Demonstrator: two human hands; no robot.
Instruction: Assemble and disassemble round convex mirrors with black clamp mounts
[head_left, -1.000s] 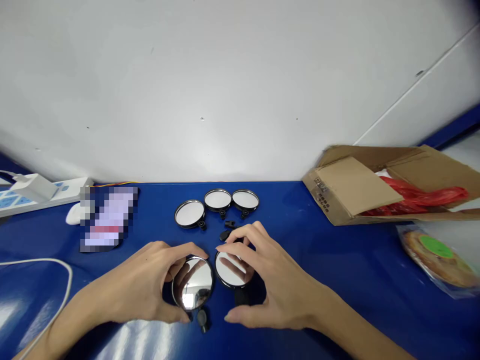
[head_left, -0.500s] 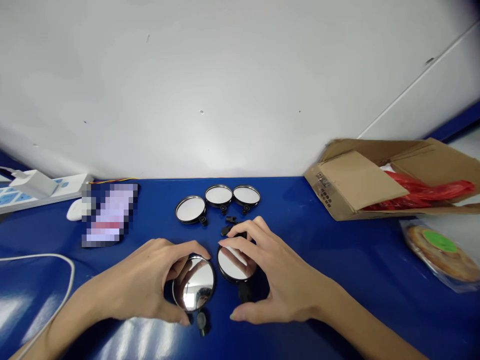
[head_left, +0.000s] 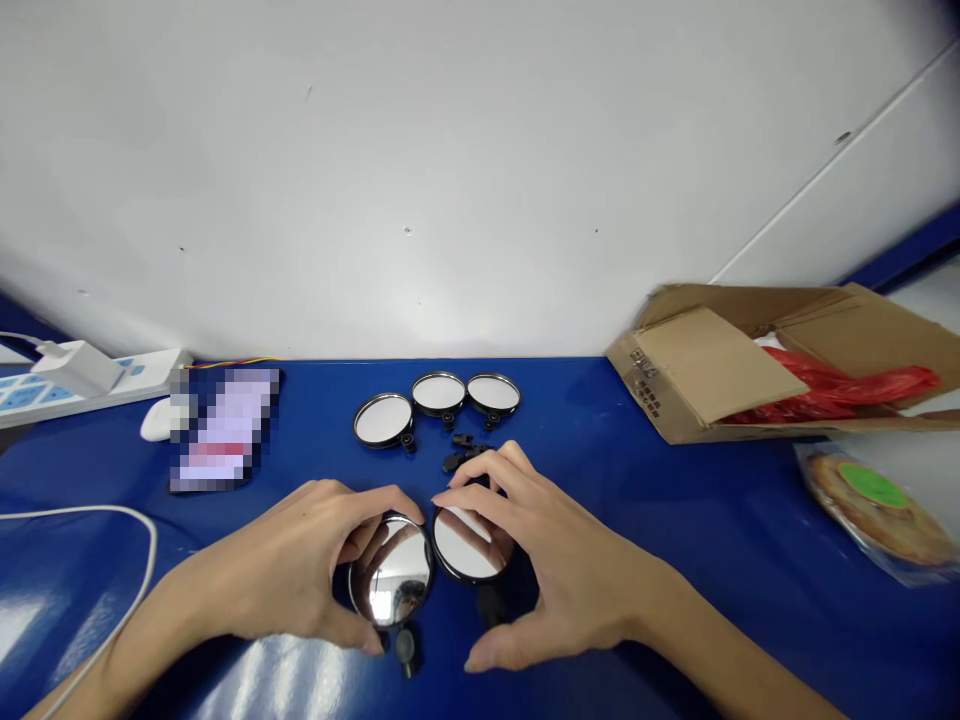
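Observation:
Two small round mirrors in black rims lie side by side on the blue table [head_left: 675, 520]. My left hand [head_left: 289, 570] curls round the left mirror [head_left: 390, 572], thumb below and fingers at its upper rim. My right hand [head_left: 540, 560] curls round the right mirror [head_left: 466, 545] the same way. A black mount knob [head_left: 406, 648] sticks out under the left mirror. Three more round mirrors [head_left: 439, 395] lie in a row farther back, with small black parts [head_left: 459, 452] just in front of them.
An open cardboard box [head_left: 712, 370] with a red bag stands at the right. A wrapped round packet [head_left: 874, 505] lies near the right edge. At the left are a power strip [head_left: 82, 375], a white cable [head_left: 97, 515] and a blurred flat item [head_left: 221, 425]. White wall behind.
Both hands stay on their mirrors. The two mirrors have come slightly closer together, almost touching. The view has shifted a little.

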